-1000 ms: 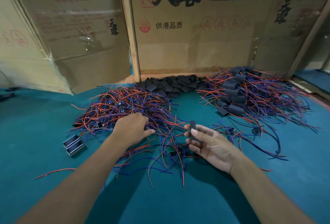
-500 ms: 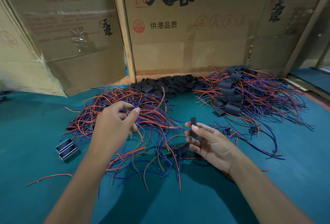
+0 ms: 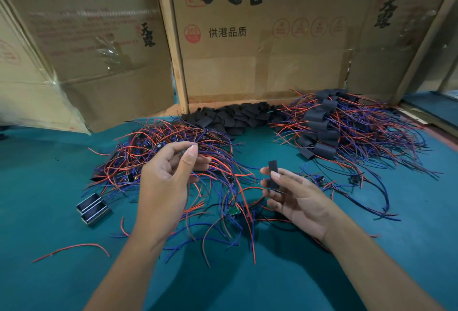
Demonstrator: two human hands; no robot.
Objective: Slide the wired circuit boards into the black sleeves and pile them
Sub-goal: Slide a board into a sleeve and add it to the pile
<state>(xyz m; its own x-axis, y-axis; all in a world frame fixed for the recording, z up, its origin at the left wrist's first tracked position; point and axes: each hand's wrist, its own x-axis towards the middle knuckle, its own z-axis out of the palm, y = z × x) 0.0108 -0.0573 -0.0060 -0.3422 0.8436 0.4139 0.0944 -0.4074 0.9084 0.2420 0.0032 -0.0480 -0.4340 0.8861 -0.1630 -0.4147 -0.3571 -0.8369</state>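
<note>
Above the green desk [image 3: 49, 211], your left hand [image 3: 166, 186] pinches wires lifted from the wired boards pile [image 3: 168, 147]; your right hand [image 3: 297, 199] grips a black sleeve [image 3: 273, 173].

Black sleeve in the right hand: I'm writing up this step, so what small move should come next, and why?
Probably bring the hands together. The right hand pinches one black sleeve upright, while the left hand pinches wires lifted from the unsleeved pile. Whether it holds a board is hidden.

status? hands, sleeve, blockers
Left hand pinching wires above the unsleeved pile. Right hand holds an empty black sleeve upright. Board not yet inserted. Nothing between hands.
</note>
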